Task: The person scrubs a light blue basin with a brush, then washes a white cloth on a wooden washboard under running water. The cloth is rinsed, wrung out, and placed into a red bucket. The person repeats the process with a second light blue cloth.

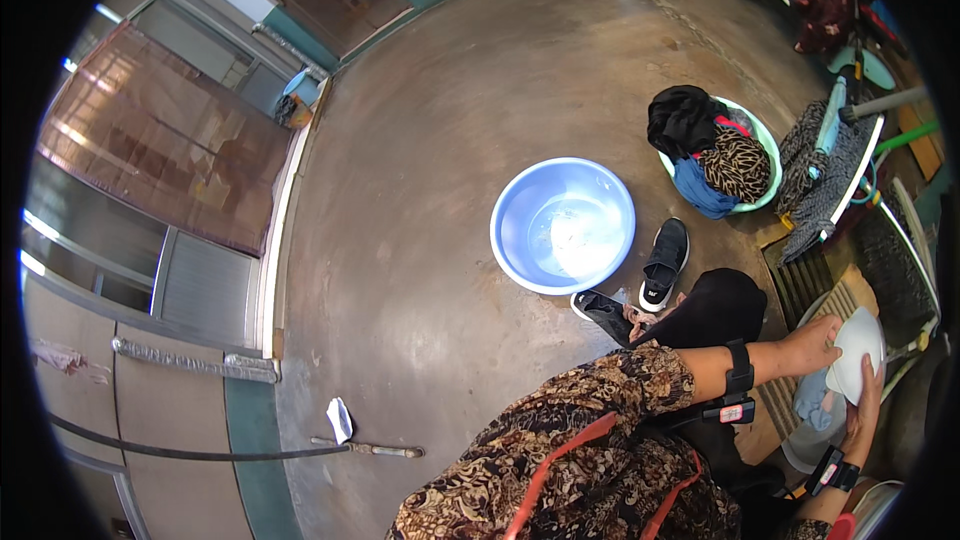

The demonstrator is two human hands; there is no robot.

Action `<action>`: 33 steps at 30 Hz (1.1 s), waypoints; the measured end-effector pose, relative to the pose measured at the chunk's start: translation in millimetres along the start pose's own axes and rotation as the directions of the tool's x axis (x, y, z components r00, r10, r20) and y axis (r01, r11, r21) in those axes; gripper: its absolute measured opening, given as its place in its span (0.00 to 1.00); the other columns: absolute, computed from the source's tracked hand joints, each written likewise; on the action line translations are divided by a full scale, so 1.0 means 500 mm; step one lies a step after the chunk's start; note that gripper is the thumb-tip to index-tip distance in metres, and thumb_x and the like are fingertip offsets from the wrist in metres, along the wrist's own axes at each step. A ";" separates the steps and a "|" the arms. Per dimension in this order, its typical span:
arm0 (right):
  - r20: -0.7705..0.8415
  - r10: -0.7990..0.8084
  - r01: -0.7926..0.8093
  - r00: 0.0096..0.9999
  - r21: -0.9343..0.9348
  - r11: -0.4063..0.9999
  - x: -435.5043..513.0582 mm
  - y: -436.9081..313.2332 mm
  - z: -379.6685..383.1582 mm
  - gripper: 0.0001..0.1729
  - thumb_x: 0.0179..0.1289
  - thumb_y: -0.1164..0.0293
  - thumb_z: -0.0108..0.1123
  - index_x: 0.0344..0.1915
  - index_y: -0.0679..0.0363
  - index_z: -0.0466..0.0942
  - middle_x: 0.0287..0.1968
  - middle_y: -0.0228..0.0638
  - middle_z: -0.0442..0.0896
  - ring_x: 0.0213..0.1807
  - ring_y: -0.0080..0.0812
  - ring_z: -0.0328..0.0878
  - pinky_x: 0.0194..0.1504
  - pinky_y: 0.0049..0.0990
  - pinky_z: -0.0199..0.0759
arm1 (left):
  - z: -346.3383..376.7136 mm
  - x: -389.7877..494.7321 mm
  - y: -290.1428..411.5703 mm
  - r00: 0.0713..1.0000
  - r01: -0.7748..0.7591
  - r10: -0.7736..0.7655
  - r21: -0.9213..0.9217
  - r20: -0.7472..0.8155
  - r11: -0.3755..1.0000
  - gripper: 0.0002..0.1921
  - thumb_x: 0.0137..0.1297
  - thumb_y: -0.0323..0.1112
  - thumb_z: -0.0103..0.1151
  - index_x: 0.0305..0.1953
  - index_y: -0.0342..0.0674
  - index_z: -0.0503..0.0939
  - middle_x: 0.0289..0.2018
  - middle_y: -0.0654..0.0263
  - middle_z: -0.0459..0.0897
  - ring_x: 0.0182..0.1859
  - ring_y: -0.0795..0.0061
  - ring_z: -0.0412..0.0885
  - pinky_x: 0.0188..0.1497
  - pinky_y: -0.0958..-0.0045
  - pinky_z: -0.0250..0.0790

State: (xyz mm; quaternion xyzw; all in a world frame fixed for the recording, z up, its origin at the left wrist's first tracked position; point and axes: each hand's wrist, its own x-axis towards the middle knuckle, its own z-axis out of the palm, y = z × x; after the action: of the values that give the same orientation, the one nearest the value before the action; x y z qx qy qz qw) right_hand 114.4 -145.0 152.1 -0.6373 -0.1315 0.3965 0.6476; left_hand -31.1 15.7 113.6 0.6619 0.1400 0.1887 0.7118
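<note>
My left hand (814, 347) grips the near edge of a smooth white cup-shaped piece (855, 360), its fingers closed in a fist. My right hand (868, 397) holds the same piece from below and the right side. I cannot tell whether it is fabric or plastic. Under both hands lies a brown ribbed washboard (780, 406), partly hidden by them. It rests across a pale grey basin (814, 454). A wet light-blue cloth (812, 399) lies at the basin, beside the board.
An upright blue basin (517, 240) stands on the concrete floor, with a pair of black slip-on shoes (664, 259) next to it. Behind is a mint-green basin (772, 157) heaped with clothes. A mop (814, 180) and a drain grate (799, 285) are at right. A hose (225, 456) lies at left.
</note>
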 end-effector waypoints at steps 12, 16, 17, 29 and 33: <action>-0.195 0.135 -0.219 0.971 -0.523 0.823 0.066 0.045 -0.290 0.26 0.57 0.66 0.60 0.55 0.62 0.69 0.42 0.35 0.79 0.40 0.33 0.77 0.38 0.31 0.74 | -0.308 -0.150 0.110 0.994 -0.011 -0.018 -0.262 -0.108 0.965 0.08 0.67 0.34 0.49 0.41 0.36 0.72 0.33 0.66 0.80 0.30 0.80 0.80 0.30 0.77 0.69; -0.100 0.022 -0.102 0.995 -0.934 0.344 0.119 0.077 -0.370 0.27 0.46 0.68 0.69 0.47 0.66 0.72 0.39 0.41 0.80 0.37 0.40 0.79 0.38 0.33 0.75 | -0.417 -0.211 0.099 0.915 -0.012 -0.114 -0.308 -0.388 0.951 0.07 0.67 0.35 0.47 0.40 0.39 0.71 0.32 0.69 0.78 0.30 0.82 0.77 0.31 0.80 0.66; 0.036 -0.050 0.045 0.998 -0.979 0.198 0.149 0.069 -0.297 0.28 0.45 0.68 0.69 0.47 0.66 0.72 0.38 0.42 0.81 0.37 0.42 0.79 0.38 0.35 0.75 | -0.431 -0.223 0.099 0.888 -0.061 -0.098 -0.327 -0.450 0.943 0.07 0.67 0.35 0.47 0.40 0.40 0.71 0.32 0.69 0.77 0.30 0.82 0.77 0.31 0.80 0.65; 0.892 -0.444 0.898 0.087 0.124 0.423 -0.108 -0.509 0.979 0.37 0.63 0.56 0.56 0.66 0.61 0.58 0.59 0.41 0.72 0.59 0.29 0.71 0.55 0.24 0.66 | -0.486 -0.272 0.153 0.860 -0.048 -0.127 -0.325 -0.494 0.945 0.07 0.68 0.36 0.46 0.41 0.42 0.72 0.32 0.71 0.76 0.31 0.85 0.74 0.31 0.83 0.62; 0.851 -0.011 0.559 0.526 -0.335 0.759 -0.089 -0.316 0.857 0.28 0.60 0.71 0.61 0.59 0.65 0.67 0.49 0.37 0.79 0.48 0.25 0.77 0.48 0.22 0.72 | -0.499 -0.306 0.126 0.862 0.010 -0.152 -0.283 -0.484 0.959 0.07 0.68 0.37 0.46 0.40 0.42 0.72 0.32 0.71 0.77 0.31 0.85 0.75 0.31 0.83 0.62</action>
State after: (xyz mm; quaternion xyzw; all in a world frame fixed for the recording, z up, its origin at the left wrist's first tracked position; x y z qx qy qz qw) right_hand -149.4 153.9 379.3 -0.5141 -0.6324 0.4631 0.3484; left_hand -284.5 171.6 147.3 0.4800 0.3206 0.3407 0.7421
